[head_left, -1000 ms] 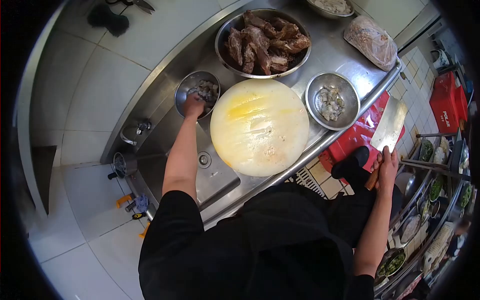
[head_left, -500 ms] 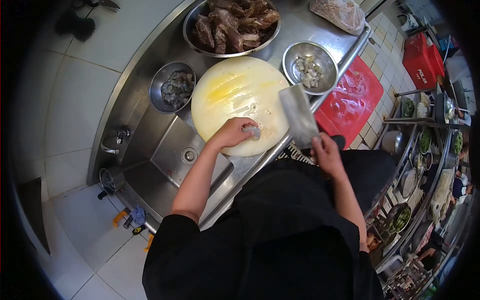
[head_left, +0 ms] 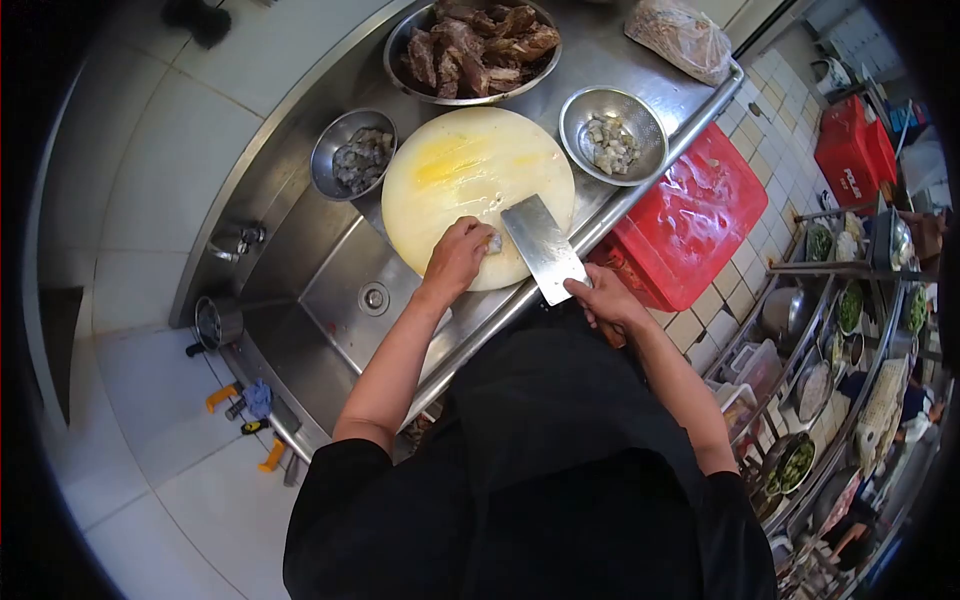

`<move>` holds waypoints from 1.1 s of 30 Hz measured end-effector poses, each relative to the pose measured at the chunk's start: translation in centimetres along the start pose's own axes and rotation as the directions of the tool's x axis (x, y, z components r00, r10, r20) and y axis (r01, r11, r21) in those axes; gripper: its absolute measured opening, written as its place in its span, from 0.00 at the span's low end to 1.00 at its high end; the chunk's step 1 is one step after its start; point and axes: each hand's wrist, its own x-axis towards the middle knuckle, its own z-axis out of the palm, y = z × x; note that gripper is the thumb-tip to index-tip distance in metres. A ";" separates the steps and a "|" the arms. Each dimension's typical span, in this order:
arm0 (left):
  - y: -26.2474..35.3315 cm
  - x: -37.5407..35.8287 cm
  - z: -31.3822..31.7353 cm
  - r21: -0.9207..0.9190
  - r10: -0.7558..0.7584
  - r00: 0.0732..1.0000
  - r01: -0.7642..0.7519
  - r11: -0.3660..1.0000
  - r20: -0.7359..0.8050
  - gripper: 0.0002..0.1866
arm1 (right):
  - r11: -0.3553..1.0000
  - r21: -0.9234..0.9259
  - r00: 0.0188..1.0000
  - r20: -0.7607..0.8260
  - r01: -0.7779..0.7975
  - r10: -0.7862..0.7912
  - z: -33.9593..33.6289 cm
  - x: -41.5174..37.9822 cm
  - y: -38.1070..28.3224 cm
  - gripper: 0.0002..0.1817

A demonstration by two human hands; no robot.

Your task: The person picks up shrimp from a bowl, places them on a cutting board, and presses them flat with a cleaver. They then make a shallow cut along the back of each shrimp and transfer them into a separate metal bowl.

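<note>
My left hand [head_left: 458, 257] is over the near part of a round, pale cutting board [head_left: 430, 215], its fingers closed on a small greyish peeled shrimp [head_left: 494, 243]. In my right hand [head_left: 608, 298] is the handle of a cleaver [head_left: 540, 240]. Its broad blade lies over the board's near right edge, just right of the shrimp. A steel bowl [head_left: 322, 172] of grey shrimp stands left of the board. To the right, a perforated colander [head_left: 646, 112] holds paler shrimp pieces. Yellow stains and wet bits mark the board.
Behind the board stands a large bowl [head_left: 470, 101] of dark meat, with a bagged item [head_left: 682, 40] to its right. A sink [head_left: 330, 290] with a faucet [head_left: 238, 242] lies left. A red plastic container [head_left: 700, 220] stands beyond the counter edge; shelves of pans are far right.
The cleaver has come down and left, from beside the board to over its near right edge, close to the shrimp. My left hand still holds the shrimp; the view has shifted slightly.
</note>
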 end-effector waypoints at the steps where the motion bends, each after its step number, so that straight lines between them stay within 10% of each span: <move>1: 0.3 -0.4 0.3 0.018 -0.023 1.000 0.023 1.000 0.003 0.17 | 1.000 -0.002 1.000 0.018 0.003 -0.002 -0.2 0.4 0.3 0.16; 33: 4.3 -3.2 4.7 0.194 -0.242 0.893 0.332 0.923 -0.378 0.16 | 0.900 -0.294 0.944 0.022 0.321 -0.329 1.0 5.5 2.6 0.22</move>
